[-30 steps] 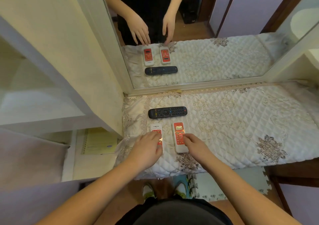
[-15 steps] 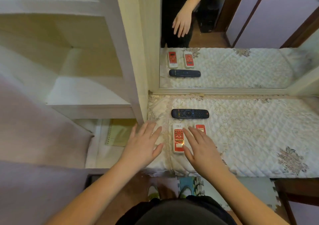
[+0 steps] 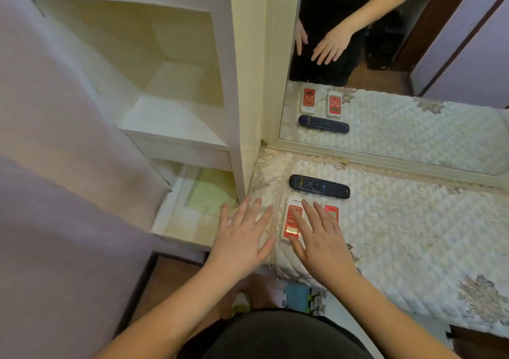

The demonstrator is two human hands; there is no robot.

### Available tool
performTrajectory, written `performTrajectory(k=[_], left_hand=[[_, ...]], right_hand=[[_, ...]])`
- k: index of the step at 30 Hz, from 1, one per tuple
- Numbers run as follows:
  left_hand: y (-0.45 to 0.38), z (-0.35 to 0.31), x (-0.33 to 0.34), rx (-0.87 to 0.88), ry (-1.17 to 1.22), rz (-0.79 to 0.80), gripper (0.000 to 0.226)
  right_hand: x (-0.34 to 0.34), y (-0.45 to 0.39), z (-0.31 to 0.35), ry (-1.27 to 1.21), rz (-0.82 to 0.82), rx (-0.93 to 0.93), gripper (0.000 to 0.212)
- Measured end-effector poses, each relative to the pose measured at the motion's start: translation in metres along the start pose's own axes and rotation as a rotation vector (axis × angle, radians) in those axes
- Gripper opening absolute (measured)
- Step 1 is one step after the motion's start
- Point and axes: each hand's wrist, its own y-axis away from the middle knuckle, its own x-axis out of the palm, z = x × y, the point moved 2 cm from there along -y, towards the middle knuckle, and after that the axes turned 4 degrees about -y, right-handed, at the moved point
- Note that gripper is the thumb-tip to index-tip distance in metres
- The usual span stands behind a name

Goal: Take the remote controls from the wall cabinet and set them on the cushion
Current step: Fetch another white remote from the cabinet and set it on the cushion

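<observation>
wall cabinet [image 3: 176, 127] at left: off-white laminate shelves, square open bays. lower bay holds a pale yellow spiral-bound pad [image 3: 212, 193]; any print on it too faint to read. lilac panel [image 3: 55, 165] covers the far left, smooth matte.

left hand [image 3: 242, 237]: flat, fingers spread, grip fully open, holding nothing, over the cushion's left edge by the cabinet side.

cushion [image 3: 399, 220]: cream quilted fabric, diamond stitching, floral embroidery, lace-like trim at the back. all three remotes lie on it near its left end.

black remote [image 3: 319, 186]: long, slim, rounded ends, lying crosswise, round pad mid-body, labels unreadable.

first white-and-red remote [image 3: 290, 220]: short rectangular, small dark logo at the top, not legible, pale window low on it. right hand [image 3: 319, 237] flat over it, grip open, fingers splayed, clasping nothing; contact cannot be told.

second white-and-red remote [image 3: 332, 211]: just right of the first, mostly hidden by the fingers.

mirror [image 3: 385, 69] behind, framed in cream, reflects the remotes and cushion.
</observation>
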Motion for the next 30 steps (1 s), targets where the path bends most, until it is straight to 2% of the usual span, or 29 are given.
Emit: performTrajectory(k=[8, 15, 22, 30], left_hand=[[0.036, -0.032, 0.002, -0.207, -0.030, 0.008, 0.060], [0.089, -0.035, -0.001, -0.445, -0.033, 0.026, 0.062], [0.162, -0.024, -0.002, -0.717, 0.014, 0.011, 0.061], [0.294, -0.001, -0.008, -1.031, 0.064, -0.062, 0.060]], right_hand=[[0.009, 0.012, -0.017, -0.051, 0.005, -0.155, 0.056], [0.020, 0.013, 0.009, -0.054, 0.105, -0.370, 0.068], [0.016, 0.019, 0.076, -0.044, 0.093, -0.597, 0.061], [0.025, 0.074, 0.199, 0.017, 0.106, -0.879, 0.061]])
